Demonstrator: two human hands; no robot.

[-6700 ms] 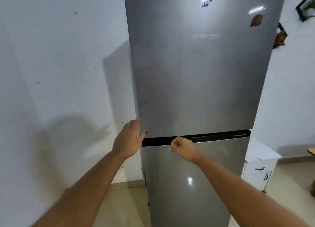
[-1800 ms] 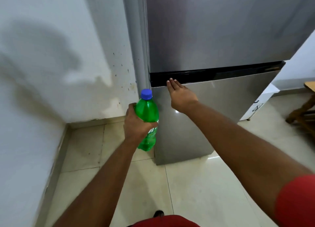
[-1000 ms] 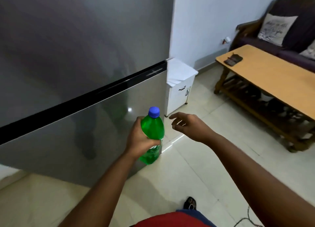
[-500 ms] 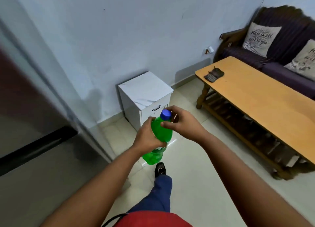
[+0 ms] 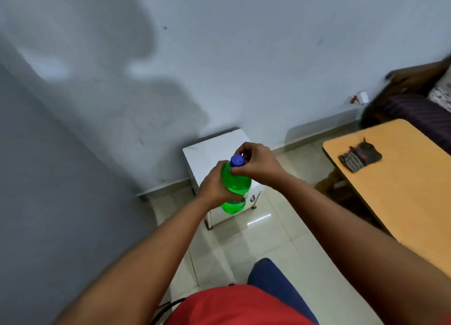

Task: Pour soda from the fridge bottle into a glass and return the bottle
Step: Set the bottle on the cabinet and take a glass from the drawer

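While the left hand [image 5: 214, 188] wraps the green soda bottle [image 5: 235, 187] upright at chest height above the white cabinet [image 5: 207, 154], the right hand [image 5: 258, 165] pinches the blue cap [image 5: 237, 160]; twist slowly, venting fizz.

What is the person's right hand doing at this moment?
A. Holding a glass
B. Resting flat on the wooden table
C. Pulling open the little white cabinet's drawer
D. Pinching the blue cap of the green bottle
D: the right hand has its fingertips closed around the blue cap on top of the green bottle, while the left hand grips the bottle's body.
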